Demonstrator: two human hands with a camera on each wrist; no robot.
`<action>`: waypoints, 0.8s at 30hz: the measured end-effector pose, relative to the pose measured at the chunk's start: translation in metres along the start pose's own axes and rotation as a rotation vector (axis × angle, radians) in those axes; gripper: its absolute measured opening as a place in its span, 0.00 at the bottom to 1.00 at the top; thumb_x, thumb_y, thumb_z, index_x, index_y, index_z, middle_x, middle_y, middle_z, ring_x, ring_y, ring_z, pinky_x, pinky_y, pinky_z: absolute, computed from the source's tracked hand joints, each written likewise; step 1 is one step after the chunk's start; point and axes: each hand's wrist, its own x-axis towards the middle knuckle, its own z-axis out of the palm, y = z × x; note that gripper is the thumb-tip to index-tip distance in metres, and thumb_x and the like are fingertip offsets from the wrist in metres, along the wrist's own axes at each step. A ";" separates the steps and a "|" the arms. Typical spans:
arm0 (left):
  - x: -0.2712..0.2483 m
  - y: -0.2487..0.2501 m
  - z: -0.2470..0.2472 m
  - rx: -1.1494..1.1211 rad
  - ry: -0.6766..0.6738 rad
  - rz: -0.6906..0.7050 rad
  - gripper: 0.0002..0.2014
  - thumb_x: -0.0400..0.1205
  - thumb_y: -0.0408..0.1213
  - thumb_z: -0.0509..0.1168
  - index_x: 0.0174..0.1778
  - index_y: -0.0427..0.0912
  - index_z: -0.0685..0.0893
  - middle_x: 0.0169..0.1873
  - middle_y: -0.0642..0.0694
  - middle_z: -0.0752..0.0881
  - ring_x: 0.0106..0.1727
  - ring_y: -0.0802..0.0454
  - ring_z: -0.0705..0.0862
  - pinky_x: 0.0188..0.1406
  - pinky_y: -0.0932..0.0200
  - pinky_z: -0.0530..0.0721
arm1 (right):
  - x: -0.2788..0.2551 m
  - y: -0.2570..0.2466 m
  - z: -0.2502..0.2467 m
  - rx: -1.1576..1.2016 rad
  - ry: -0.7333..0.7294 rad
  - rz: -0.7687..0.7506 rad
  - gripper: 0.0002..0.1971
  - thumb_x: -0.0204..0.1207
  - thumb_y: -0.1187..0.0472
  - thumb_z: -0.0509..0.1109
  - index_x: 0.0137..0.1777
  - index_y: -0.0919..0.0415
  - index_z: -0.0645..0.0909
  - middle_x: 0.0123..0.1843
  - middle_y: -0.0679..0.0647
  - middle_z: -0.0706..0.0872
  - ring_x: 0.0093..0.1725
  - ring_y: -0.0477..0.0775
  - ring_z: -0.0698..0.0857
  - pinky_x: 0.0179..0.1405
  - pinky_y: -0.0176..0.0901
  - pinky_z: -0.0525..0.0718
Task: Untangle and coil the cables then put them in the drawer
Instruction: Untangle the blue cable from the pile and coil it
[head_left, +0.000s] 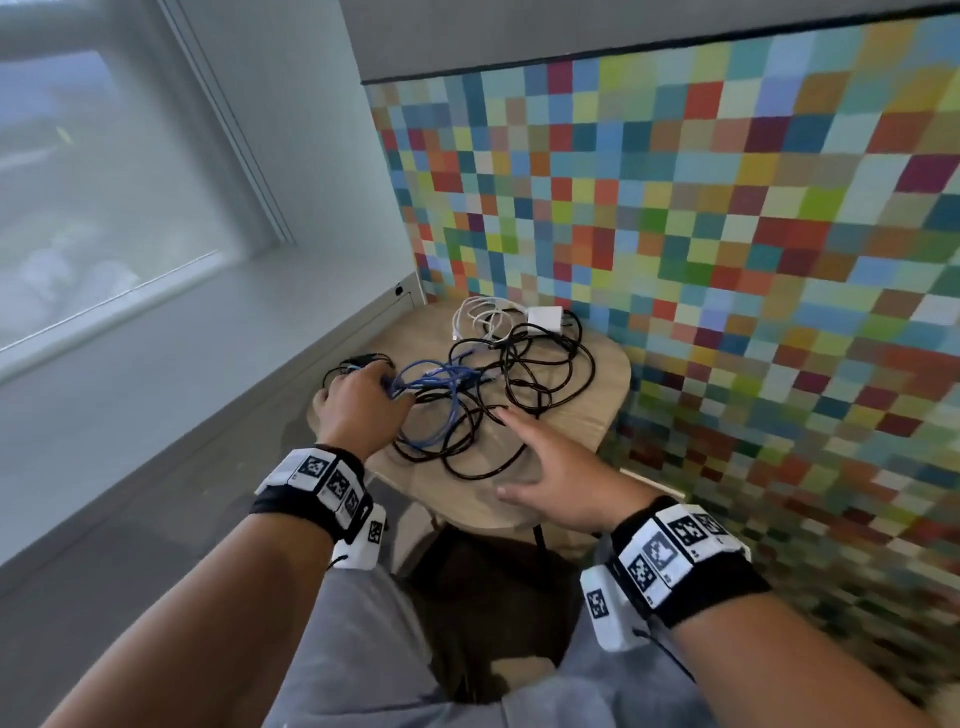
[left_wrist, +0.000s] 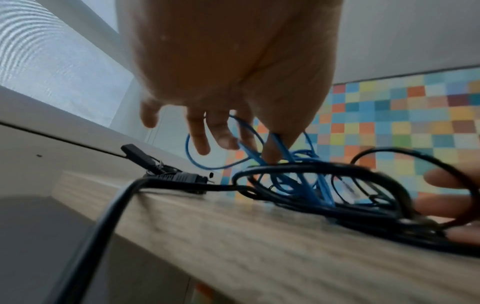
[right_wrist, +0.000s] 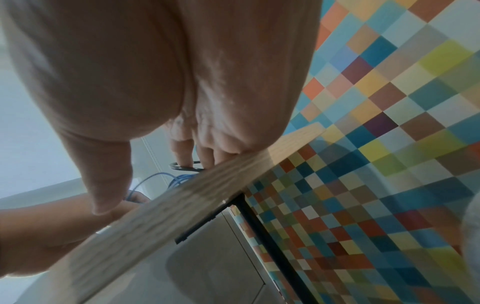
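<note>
1. Head view: the blue cable (head_left: 434, 400), black cable (head_left: 524, 374) and white cable (head_left: 480, 317) lie tangled on the wooden table (head_left: 587, 415); nothing is coiled, and no drawer is in view
2. Left hand (head_left: 358, 405) pinches the blue cable; right hand (head_left: 550, 478) hovers spread and holds nothing
3. Blue strands run roughly left-right from the pinch, though blur obscures their ends

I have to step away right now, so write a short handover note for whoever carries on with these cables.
Left hand: fingers pinch strands of the blue cable at the left of the pile.
Right hand: open, flat over the near edge of the small wooden table, fingertips at the black cables.
White cable and white charger lie at the back by the tiled wall.
Done: nothing coiled; blue and black are tangled together.
Left: pull the blue free, coil each cable, put them in the drawer, which is not in view.
</note>
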 end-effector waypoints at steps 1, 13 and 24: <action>-0.004 -0.002 -0.001 -0.057 0.093 0.001 0.08 0.78 0.55 0.68 0.48 0.58 0.82 0.46 0.52 0.87 0.59 0.41 0.83 0.66 0.40 0.74 | 0.000 0.000 0.000 0.006 0.006 -0.002 0.49 0.80 0.49 0.79 0.92 0.39 0.50 0.93 0.39 0.51 0.90 0.39 0.51 0.86 0.36 0.52; -0.113 -0.023 -0.022 -0.799 0.462 0.113 0.06 0.80 0.46 0.75 0.46 0.57 0.83 0.34 0.47 0.83 0.30 0.38 0.81 0.30 0.47 0.81 | -0.023 -0.014 0.011 0.067 0.074 0.034 0.40 0.80 0.47 0.78 0.85 0.24 0.58 0.86 0.24 0.59 0.86 0.29 0.58 0.87 0.43 0.61; -0.173 -0.004 -0.002 -0.690 0.066 0.290 0.14 0.75 0.29 0.77 0.50 0.53 0.88 0.47 0.59 0.83 0.44 0.55 0.88 0.43 0.60 0.88 | -0.082 -0.024 0.023 0.703 0.036 -0.020 0.18 0.73 0.54 0.81 0.64 0.43 0.91 0.60 0.57 0.92 0.48 0.64 0.94 0.52 0.46 0.91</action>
